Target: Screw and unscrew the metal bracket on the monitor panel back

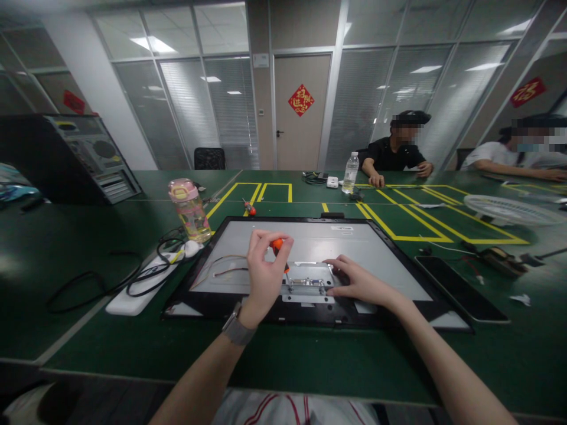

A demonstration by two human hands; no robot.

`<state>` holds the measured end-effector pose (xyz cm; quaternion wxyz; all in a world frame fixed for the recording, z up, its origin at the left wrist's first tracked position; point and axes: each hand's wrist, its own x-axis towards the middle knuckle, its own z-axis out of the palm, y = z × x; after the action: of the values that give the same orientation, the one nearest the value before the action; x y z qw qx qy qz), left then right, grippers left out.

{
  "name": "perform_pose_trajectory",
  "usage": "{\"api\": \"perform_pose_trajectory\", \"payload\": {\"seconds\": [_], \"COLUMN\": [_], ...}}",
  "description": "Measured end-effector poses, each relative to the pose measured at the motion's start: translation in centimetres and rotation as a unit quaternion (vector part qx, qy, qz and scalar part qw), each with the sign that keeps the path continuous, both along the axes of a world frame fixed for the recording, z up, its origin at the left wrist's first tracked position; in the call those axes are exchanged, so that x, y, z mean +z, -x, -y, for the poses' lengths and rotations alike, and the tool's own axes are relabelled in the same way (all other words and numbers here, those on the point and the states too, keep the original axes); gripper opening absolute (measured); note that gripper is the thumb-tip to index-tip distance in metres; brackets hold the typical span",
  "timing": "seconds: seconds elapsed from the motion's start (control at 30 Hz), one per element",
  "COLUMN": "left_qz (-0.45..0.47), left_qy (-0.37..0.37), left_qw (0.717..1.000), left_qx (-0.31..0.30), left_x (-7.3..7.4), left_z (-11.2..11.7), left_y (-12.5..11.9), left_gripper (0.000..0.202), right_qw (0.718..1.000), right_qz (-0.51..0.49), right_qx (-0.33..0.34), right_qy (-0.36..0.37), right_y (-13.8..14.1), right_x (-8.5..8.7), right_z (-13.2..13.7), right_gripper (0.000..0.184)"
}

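My left hand (264, 268) is closed around the orange handle of a screwdriver (277, 245). It holds the tool tilted, tip down at the left side of a metal bracket (308, 299) with video ports along it. The bracket rests at the middle of the near edge of a flat display panel (354, 248) with a black frame, lying back side up. From the right, my right hand (354, 280) grips the bracket's right end between thumb and fingers. Thin wires (225, 270) run over the panel to the left of my left hand.
On the left are a power strip (142, 289) with black cables, a pink-lidded bottle (190, 209) and a computer case (80, 156). A second screwdriver (250, 209) lies behind the panel. A dark flat slab (460, 286) is at right. Two people sit across the table.
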<state>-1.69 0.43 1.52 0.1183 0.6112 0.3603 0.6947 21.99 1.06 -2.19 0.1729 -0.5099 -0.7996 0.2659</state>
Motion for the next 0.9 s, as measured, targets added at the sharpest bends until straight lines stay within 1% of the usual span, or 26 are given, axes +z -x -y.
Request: {"api": "perform_pose_trajectory", "payload": {"seconds": [0.17,0.37,0.57,0.77,0.9], "left_qz": [0.002,0.0,0.011,0.05,0.054], "left_qy": [-0.009,-0.009,-0.004,0.017,0.042], "left_qw": [1.0,1.0,1.0,0.998,0.995], "left_qx": [0.01,0.016,0.01,-0.024,-0.068], "left_x": [-0.28,-0.09,-0.35,-0.81,-0.67], "left_z": [-0.16,-0.02,-0.12,-0.17,0.17], "left_y": [-0.01,0.0,-0.06,-0.15,-0.09], "left_gripper": [0.009,0.013,0.01,0.01,0.027], "right_qw": [1.0,1.0,1.0,1.0,1.0], "right_qz": [0.002,0.0,-0.008,-0.012,-0.013], "right_qx": [-0.002,-0.001,0.005,0.004,0.004], "right_qy": [-0.001,-0.001,-0.008,-0.008,-0.001], "right_y": [0.04,-0.03,-0.21,-0.26,-0.2], "right_x": [0.12,0.0,-0.41,-0.45,-0.34], "right_z": [0.06,0.05,-0.19,-0.2,-0.17], "right_gripper": [0.063,0.063,0.062,0.061,0.062]}}
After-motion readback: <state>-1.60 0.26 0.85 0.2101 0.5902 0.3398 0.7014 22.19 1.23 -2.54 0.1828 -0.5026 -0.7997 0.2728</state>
